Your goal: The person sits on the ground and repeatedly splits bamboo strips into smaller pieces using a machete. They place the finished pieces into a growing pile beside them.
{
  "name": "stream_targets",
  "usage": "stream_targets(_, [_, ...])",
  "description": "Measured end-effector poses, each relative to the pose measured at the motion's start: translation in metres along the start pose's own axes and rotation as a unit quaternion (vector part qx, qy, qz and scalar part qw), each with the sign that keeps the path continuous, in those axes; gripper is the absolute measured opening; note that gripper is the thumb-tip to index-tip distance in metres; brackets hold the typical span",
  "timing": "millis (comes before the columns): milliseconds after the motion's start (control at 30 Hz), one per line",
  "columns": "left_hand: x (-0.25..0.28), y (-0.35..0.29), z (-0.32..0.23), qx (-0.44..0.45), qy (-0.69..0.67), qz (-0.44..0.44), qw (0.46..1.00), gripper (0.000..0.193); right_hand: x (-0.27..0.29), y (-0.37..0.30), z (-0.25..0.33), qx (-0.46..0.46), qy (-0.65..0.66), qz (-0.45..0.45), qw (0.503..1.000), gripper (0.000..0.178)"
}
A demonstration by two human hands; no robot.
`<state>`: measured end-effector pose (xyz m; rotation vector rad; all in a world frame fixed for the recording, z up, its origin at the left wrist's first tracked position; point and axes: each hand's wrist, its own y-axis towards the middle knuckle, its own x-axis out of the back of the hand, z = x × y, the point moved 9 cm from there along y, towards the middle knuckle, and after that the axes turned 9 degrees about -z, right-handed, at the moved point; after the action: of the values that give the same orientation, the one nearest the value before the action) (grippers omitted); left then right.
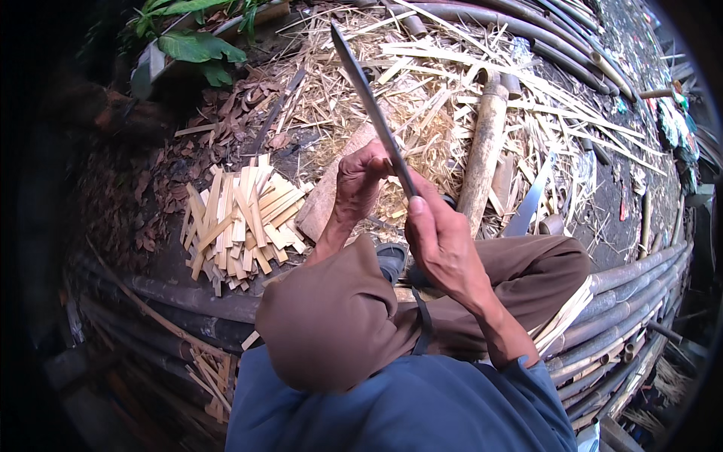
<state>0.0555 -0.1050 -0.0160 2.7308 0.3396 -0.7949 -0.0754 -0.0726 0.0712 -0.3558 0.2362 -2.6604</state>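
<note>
Gripping a long knife (369,102), the right hand (440,241) is closed on its handle; the blade is pinched by the left hand (360,184) (beside a pile of bamboo slats (241,222)).

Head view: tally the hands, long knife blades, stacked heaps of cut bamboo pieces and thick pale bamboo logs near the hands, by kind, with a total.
Hands: 2, left hand and right hand
Long knife blade: 1
Heap of cut bamboo pieces: 1
Thick pale bamboo log: 1
Total: 5
</note>
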Motion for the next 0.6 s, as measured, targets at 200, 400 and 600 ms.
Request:
stream_targets(200, [0.01,-0.002,0.008,0.01,0.038,-0.051,0.998,0.042,-0.002,0.004,-0.005,0.048,0.001,-0.048,0.998,0.043])
stream_targets(400, [0.018,-0.005,0.018,0.001,0.021,-0.058,0.998,0.04,-0.003,0.013,-0.007,0.097,-0.057,-0.065,0.992,0.044])
stream_targets(600, [0.06,-0.024,0.006,-0.108,0.288,-0.216,0.927,0.043,-0.009,0.037,-0.044,0.01,-0.044,-0.038,0.998,0.04])
